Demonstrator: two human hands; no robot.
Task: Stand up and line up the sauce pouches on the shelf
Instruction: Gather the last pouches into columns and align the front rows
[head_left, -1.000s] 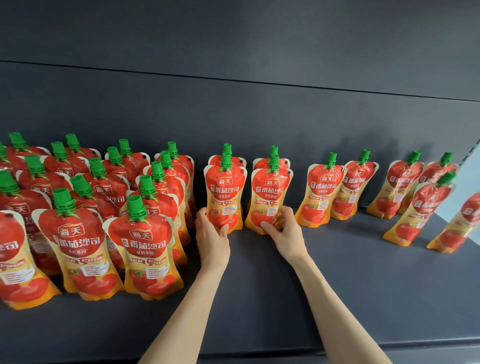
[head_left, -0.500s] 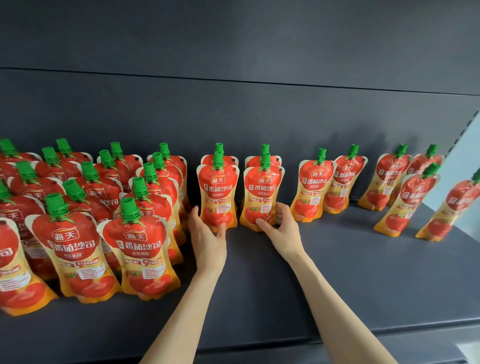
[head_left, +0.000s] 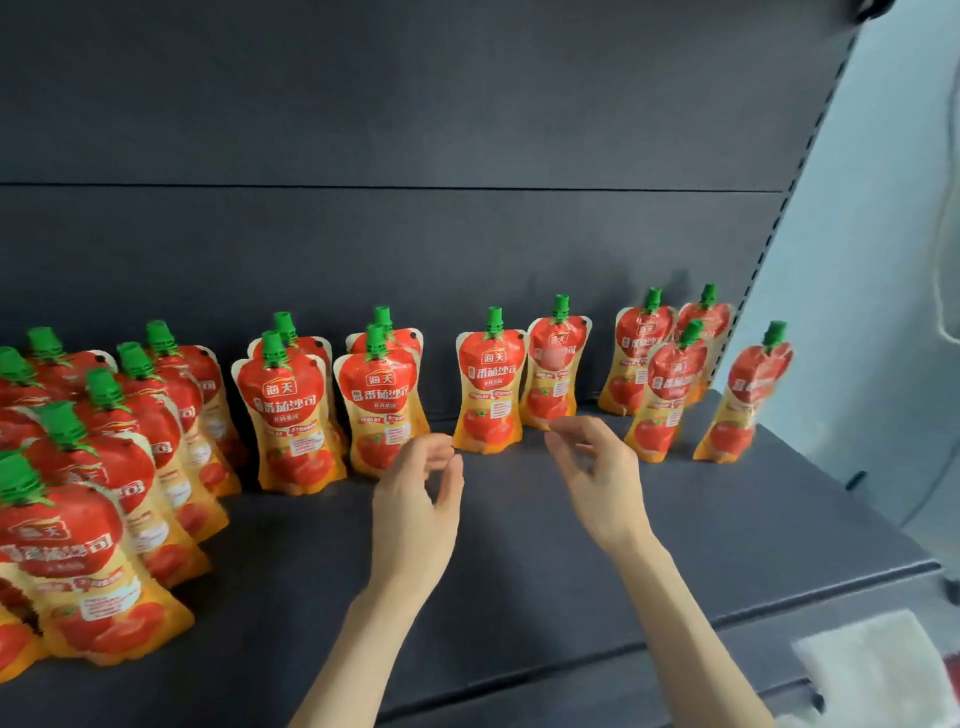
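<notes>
Along the back edge of the dark grey shelf, red-and-orange green-capped sauce pouches stand upright; left hand and right hand hover mid-shelf (fingers loosely curled, holding nothing).

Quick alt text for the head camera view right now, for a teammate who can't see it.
The left hand and right hand hover empty, fingers loosely curled, over a dark shelf of upright red sauce pouches with green caps. Pouches pack tightly at the left and stand spaced out toward the right.

Leftmost pouches cropped, fingers motion-blurred
</notes>
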